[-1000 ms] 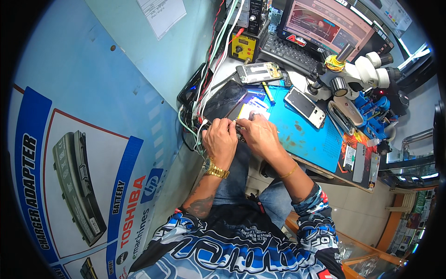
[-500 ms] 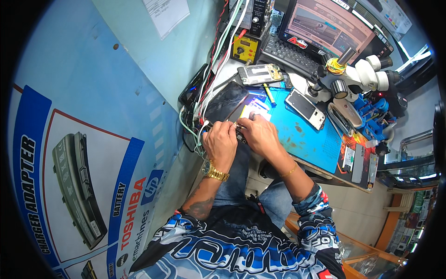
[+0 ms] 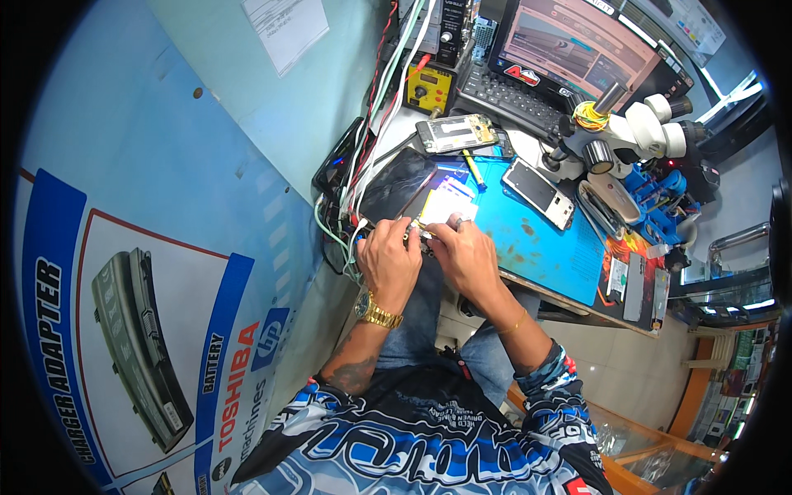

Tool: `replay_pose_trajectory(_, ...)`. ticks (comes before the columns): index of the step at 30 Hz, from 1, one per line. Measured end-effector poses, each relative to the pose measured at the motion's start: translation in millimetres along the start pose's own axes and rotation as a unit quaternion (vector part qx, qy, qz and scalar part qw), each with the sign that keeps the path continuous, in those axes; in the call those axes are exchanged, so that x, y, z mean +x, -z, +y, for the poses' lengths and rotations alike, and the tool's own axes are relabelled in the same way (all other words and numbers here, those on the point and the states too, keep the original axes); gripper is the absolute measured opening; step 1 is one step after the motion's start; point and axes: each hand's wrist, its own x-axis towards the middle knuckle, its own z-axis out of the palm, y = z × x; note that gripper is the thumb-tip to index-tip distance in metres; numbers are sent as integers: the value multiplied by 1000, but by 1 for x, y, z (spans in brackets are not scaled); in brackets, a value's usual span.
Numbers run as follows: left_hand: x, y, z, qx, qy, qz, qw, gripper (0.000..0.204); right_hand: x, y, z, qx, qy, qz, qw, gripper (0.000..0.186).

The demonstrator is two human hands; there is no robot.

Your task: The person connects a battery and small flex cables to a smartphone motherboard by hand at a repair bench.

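My left hand (image 3: 391,257) and my right hand (image 3: 467,257) meet at the bench's near edge, thumbs and fingertips pinched close together. A small part between them is mostly covered by the fingers, and its kind cannot be made out. Just beyond the fingertips lies a brightly lit white, flat piece with a yellow edge (image 3: 447,205). To its left is a dark, glossy flat panel (image 3: 394,183). A yellow-and-blue pen-like tool (image 3: 474,171) lies behind the white piece. Both hands are closed.
A blue work mat (image 3: 528,247) bears an opened phone frame (image 3: 539,192). Behind lie another opened phone (image 3: 456,134) and a yellow-fronted bench device (image 3: 430,89). A microscope (image 3: 631,132) stands at right, near a laptop (image 3: 569,58). Loose cables (image 3: 363,177) hang at left.
My right hand's fingertips have shifted slightly lower, and more of the white piece shows beyond them. My left hand stays nearly in place. The whole view has moved a little.
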Motion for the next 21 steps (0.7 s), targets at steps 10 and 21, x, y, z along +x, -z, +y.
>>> replay_pose_trajectory(10,-1,3,5,41,-45,19,998,23,-31,13,-3,61,-36,36,997,24)
replay_pose_trajectory(21,-2,3,9,122,-124,19,985,21,-50,18,1,103,-114,18,988,21)
